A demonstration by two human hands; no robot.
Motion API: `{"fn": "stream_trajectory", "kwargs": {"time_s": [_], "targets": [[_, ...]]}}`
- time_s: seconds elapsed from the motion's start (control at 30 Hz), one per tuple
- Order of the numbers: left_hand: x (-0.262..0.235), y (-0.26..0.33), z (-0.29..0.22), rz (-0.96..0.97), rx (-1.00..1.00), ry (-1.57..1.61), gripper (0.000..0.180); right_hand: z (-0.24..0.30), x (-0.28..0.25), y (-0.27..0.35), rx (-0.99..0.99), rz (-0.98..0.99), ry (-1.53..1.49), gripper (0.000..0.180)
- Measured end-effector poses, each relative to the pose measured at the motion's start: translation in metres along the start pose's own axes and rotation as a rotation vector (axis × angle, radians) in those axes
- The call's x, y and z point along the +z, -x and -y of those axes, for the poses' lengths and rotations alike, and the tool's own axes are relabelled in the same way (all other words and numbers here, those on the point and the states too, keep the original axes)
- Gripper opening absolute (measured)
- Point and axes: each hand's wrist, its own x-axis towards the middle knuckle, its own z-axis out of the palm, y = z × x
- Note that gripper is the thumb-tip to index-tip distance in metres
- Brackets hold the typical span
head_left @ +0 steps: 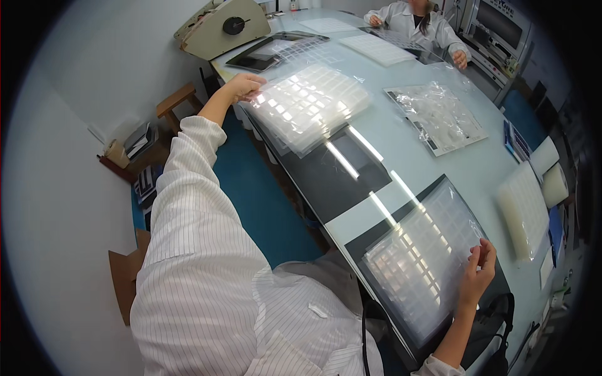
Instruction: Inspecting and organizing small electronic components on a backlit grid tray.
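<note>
Left hand [243,86] fingers flat on stack of clear trays [310,106], right hand [478,269] pinching edge of clear tray [417,260] on black mat [376,241]

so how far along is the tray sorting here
Looks done: a stack of clear trays sits at the table's left edge, left hand resting on it. In hand: right hand pinches a corner of one clear gridded tray. How many remain can't be told.
</note>
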Motion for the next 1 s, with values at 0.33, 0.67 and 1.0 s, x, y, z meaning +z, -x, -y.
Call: {"fn": "stream_trajectory", "kwargs": {"time_s": [0.33, 0.67, 1.0], "targets": [[-0.015, -0.019, 0.025, -0.060, 0.143, -0.203, 0.029, 0.001, -0.003, -0.005, 0.069, -0.037, 0.100, 0.022], [-0.002, -0.016, 0.016, 0.117, 0.202, -0.002, 0.029, -0.005, -0.007, -0.004, 0.049, -0.043, 0.097, 0.023], [-0.047, -0.052, 0.031, -0.530, 0.444, -0.859, 0.035, -0.005, -0.003, -0.009, 0.017, -0.095, 0.121, 0.020]]}}
